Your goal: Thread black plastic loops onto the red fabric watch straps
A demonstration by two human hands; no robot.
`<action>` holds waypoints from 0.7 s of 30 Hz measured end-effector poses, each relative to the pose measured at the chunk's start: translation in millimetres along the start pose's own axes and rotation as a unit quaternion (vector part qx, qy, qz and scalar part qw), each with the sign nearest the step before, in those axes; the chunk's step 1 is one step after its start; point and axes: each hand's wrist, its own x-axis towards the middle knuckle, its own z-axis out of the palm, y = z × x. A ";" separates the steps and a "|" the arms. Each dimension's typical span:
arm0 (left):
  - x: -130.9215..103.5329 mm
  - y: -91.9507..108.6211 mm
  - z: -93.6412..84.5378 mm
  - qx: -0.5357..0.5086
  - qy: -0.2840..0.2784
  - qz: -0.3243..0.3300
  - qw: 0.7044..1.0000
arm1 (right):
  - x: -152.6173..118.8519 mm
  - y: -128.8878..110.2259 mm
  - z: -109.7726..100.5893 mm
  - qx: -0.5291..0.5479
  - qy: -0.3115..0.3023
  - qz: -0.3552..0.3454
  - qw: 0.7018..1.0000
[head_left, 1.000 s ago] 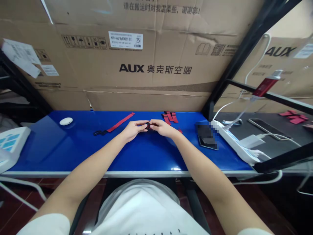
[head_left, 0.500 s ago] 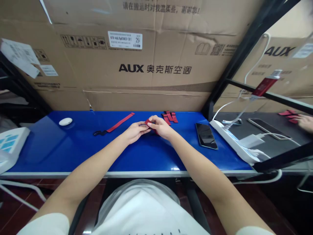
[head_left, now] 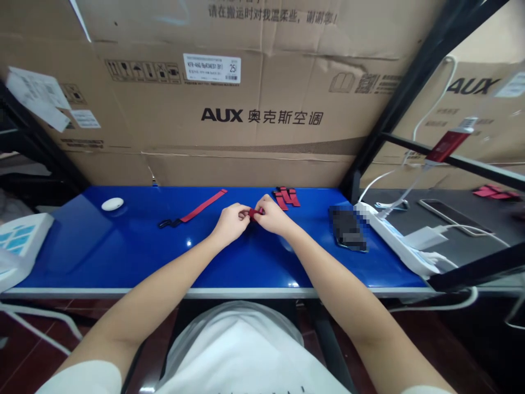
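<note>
Between my two hands is a red strap (head_left: 255, 214), folded small and partly hidden by the fingers. My left hand (head_left: 232, 223) is closed, pinching its left end. My right hand (head_left: 271, 215) grips the other end, thumb and fingers pressed together. Both hands are just above the blue table (head_left: 135, 251). Left of them lies another red strap (head_left: 204, 206), stretched out, with a black buckle (head_left: 168, 223) at its near end. Just behind my right hand rests a bunch of folded red straps (head_left: 287, 197) with black ends.
A dark phone (head_left: 348, 229) lies to the right, beside a white power strip (head_left: 396, 238) with cables. A white oval object (head_left: 112, 204) sits at left, near a white device (head_left: 24, 246). Behind stands a large cardboard box (head_left: 262, 137). Black frame posts (head_left: 394, 98) rise at right.
My left fingers have closed from a looser, stretched pose into a pinch, and the red strap piece is now held between both hands. The other person's hand at far right has left the view.
</note>
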 end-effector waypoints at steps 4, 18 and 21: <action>0.1 -1.4 0.9 0.001 0.009 0.007 1.000 | 0.1 4.2 0.2 0.006 -0.018 0.000 1.000; -3.0 2.2 1.6 0.016 0.014 0.039 0.999 | 2.3 8.7 3.1 0.014 -0.029 -0.008 0.999; -4.0 3.8 1.5 0.013 0.009 0.043 0.999 | 2.5 8.1 1.5 0.017 -0.035 -0.016 0.999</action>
